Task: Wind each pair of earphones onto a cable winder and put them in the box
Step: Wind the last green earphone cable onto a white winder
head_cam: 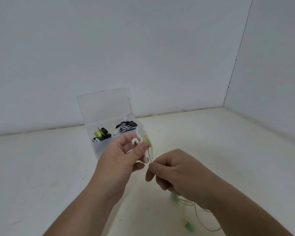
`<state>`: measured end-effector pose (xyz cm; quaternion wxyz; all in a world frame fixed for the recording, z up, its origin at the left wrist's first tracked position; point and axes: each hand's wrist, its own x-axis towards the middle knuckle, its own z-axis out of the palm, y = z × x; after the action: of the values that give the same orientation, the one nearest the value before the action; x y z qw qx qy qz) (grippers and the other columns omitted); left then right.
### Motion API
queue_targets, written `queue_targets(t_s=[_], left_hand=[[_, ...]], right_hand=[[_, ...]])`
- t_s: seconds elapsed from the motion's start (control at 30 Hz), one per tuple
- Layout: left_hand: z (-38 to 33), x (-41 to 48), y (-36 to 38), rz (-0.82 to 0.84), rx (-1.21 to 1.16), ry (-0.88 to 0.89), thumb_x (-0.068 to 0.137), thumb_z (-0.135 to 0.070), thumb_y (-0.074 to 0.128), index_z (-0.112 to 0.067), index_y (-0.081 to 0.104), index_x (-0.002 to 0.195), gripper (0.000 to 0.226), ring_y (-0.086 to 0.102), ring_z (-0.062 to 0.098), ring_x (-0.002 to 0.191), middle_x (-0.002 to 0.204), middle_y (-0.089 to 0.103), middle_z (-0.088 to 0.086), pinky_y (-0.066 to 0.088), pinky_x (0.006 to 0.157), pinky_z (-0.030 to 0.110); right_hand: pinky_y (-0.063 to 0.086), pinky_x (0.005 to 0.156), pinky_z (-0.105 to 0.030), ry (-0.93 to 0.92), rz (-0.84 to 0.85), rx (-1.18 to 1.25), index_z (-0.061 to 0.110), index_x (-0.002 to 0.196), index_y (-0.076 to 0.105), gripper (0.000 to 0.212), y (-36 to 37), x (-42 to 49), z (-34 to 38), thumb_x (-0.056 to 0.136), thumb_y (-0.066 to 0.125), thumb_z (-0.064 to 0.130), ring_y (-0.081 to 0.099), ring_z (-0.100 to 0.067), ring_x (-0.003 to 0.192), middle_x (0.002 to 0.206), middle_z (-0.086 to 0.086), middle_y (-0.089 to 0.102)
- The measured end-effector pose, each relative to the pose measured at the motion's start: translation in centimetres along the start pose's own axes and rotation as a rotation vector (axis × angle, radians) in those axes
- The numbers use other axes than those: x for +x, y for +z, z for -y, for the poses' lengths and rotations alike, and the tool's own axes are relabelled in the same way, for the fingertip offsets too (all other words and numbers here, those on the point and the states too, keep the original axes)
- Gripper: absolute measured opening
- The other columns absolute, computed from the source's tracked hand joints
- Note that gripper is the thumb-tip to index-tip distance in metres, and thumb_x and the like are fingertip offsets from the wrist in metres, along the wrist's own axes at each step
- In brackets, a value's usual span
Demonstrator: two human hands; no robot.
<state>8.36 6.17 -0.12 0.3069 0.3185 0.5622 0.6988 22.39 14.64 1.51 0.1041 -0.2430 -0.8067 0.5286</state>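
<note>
"While the left hand (121,155) pinched the white cable winder (136,142) between thumb and fingertips, why was it held upright, above the counter (41,167)?"

"Probably so the winder's middle stayed free. The pale green cable (147,142) was already looped there several times, and a hand closed over that part would have blocked the next turn."

"And the right hand (174,172)?"

"It pinched the cable just below the winder, fingers curled. I judge that kept the line taut so the loops lay tight."

"Where were the buds?"

"Two green earbuds (174,198) hung blurred below the right wrist, toward the counter's near edge, with slack cable trailing under the forearm. So a fair length was left to wind."

"And the box?"

"The clear box (99,149) stood just behind the left hand, near the counter's far edge, its lid (104,106) tipped up and back. A green-and-black wound pair (101,132) lay in its left compartment and a black-and-white striped pair (125,127) in the right. An open lid left nothing to undo before dropping in this one."
</note>
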Motion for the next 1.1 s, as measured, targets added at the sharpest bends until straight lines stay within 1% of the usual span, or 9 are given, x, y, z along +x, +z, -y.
queue_targets(t_s=[0.2,0.3,0.4,0.47,0.6,0.7,0.83,0.97,1.1], left_hand=[[0.1,0.2,-0.3,-0.011,0.060,0.022,0.088,-0.009,0.069,-0.007,0.063,0.099,0.013,0.057,0.014,0.057,0.067,0.064,0.000,0.045,0.058,0.027],[0.3,0.3,-0.4,0.005,0.122,0.023,0.088,-0.009,0.070,-0.008,0.063,0.096,0.011,0.055,0.014,0.057,0.068,0.064,0.002,0.044,0.057,0.027],[0.5,0.3,-0.4,-0.002,0.254,0.044,0.083,-0.012,0.077,-0.013,0.067,0.096,0.016,0.058,0.014,0.056,0.079,0.070,0.003,0.045,0.056,0.024],[0.4,0.2,-0.3,0.013,0.313,0.060,0.079,-0.013,0.080,-0.015,0.069,0.094,0.019,0.059,0.014,0.055,0.086,0.072,0.002,0.045,0.054,0.023],[0.4,0.0,-0.3,0.051,0.540,0.071,0.077,-0.014,0.084,-0.022,0.070,0.086,0.018,0.055,0.007,0.049,0.073,0.068,-0.013,0.041,0.052,0.020],[0.6,-0.2,-0.2,0.126,0.656,0.031,0.077,-0.014,0.084,-0.026,0.071,0.084,0.019,0.057,0.006,0.052,0.079,0.069,-0.017,0.043,0.055,0.020],[0.6,-0.4,0.2,0.269,0.482,-0.072,0.077,-0.008,0.083,-0.024,0.075,0.087,0.020,0.059,0.013,0.056,0.073,0.071,-0.011,0.049,0.060,0.030],[0.2,-0.5,0.2,0.381,0.224,-0.121,0.071,-0.009,0.086,-0.018,0.076,0.089,0.022,0.058,0.018,0.056,0.080,0.071,0.003,0.048,0.056,0.027],[0.2,-0.6,0.1,0.443,0.040,-0.147,0.068,-0.011,0.080,-0.014,0.076,0.094,0.026,0.059,0.021,0.058,0.083,0.072,0.012,0.049,0.054,0.024]], right_hand=[[0.023,0.043,-0.023,0.022,-0.136,0.263,0.012,0.064,0.068,0.040,-0.6,-0.1,0.6,0.100,0.053,0.021,0.027,-0.011,0.040,0.051,-0.001,0.043],[0.022,0.044,-0.024,0.030,-0.186,0.332,0.011,0.064,0.065,0.039,-1.1,-0.1,0.6,0.100,0.052,0.018,0.024,-0.012,0.042,0.052,-0.002,0.039],[0.022,0.045,-0.025,-0.028,-0.156,0.330,0.008,0.069,0.069,0.034,-1.2,-0.4,0.8,0.098,0.054,0.015,0.025,-0.013,0.044,0.054,-0.004,0.039],[0.023,0.045,-0.025,-0.071,-0.160,0.236,0.007,0.071,0.070,0.031,-1.3,-0.6,0.9,0.097,0.056,0.017,0.026,-0.013,0.045,0.054,-0.004,0.039],[0.034,0.044,-0.017,-0.180,-0.294,-0.365,0.018,0.075,0.073,0.020,-1.9,-0.7,0.4,0.092,0.065,0.025,0.040,-0.006,0.040,0.047,0.009,0.051],[0.045,0.049,-0.014,-0.187,-0.380,-0.367,0.027,0.084,0.075,0.013,-2.8,-0.9,0.4,0.092,0.066,0.023,0.054,-0.001,0.046,0.057,0.018,0.063],[0.046,0.050,-0.013,-0.214,-0.447,-0.101,0.023,0.088,0.075,0.016,-3.4,-0.6,0.2,0.093,0.065,0.011,0.056,-0.004,0.047,0.062,0.003,0.069],[0.044,0.048,-0.017,-0.209,-0.463,0.115,0.014,0.086,0.075,0.015,-3.3,-0.2,-0.2,0.092,0.065,0.005,0.052,-0.010,0.046,0.059,-0.003,0.067],[0.042,0.047,-0.024,-0.110,-0.380,0.298,0.005,0.084,0.074,0.016,-3.2,0.1,-0.5,0.094,0.062,0.004,0.047,-0.015,0.047,0.058,-0.006,0.061]])
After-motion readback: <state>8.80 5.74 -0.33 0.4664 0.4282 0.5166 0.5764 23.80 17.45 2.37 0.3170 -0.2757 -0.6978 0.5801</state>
